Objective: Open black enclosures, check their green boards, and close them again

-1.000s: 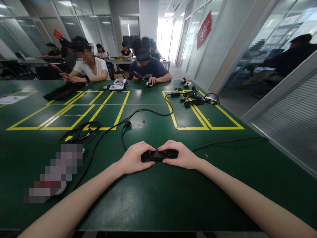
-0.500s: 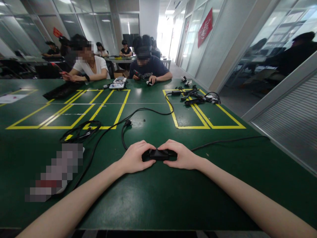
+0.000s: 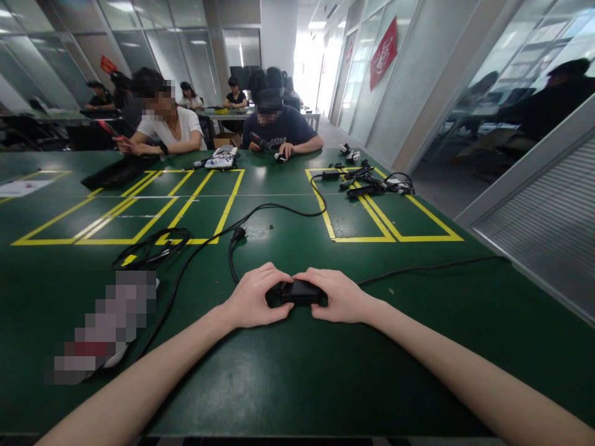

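Observation:
A black power adapter rests low over the table in front of me. Its left end is between the thumb and fingers of my left hand. My right hand grips the opposite end, thumb below and fingers on top. From behind my left hand a thick cord curves up to a black plug with its pins showing. A thinner cable leads off to the right from behind my right hand. The cord joints at the adapter's ends are mostly covered by my hands.
The green table carries yellow tape frames. Left of me lie a blurred-out item, a coiled black cable and a long loose cord. Tangled adapters sit far right. Across sit two people beside a power strip and black tray.
My right hand has shifted slightly left along the adapter, its fingers now lying further over the top. My left hand keeps nearly the same hold.

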Tool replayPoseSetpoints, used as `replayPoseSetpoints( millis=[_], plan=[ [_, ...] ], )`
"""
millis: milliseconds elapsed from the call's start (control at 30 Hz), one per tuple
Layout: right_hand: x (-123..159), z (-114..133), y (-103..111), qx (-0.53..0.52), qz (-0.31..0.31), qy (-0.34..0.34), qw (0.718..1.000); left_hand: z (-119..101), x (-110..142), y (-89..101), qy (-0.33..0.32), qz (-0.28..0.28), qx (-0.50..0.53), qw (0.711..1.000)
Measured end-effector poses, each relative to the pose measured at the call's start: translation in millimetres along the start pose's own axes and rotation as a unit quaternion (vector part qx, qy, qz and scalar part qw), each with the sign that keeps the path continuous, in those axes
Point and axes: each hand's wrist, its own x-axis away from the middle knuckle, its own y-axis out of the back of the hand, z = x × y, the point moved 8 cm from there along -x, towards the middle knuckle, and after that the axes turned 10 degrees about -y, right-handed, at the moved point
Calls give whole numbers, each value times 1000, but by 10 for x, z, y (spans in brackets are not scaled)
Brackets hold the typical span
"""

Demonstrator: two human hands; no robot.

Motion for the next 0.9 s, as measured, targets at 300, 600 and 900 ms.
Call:
replayPoseSetpoints(
  millis=[300,600,900],
  plan=[
    [1,-80,-66,47,38,-35,998,68,36,-147,30,81,-31,996],
    [2,-40,-35,39,27,-24,999,41,66,-202,-31,105,-117,987],
    [10,27,-4,50,-2,-23,998,54,76,-198,-26,102,-105,989]
  ],
)
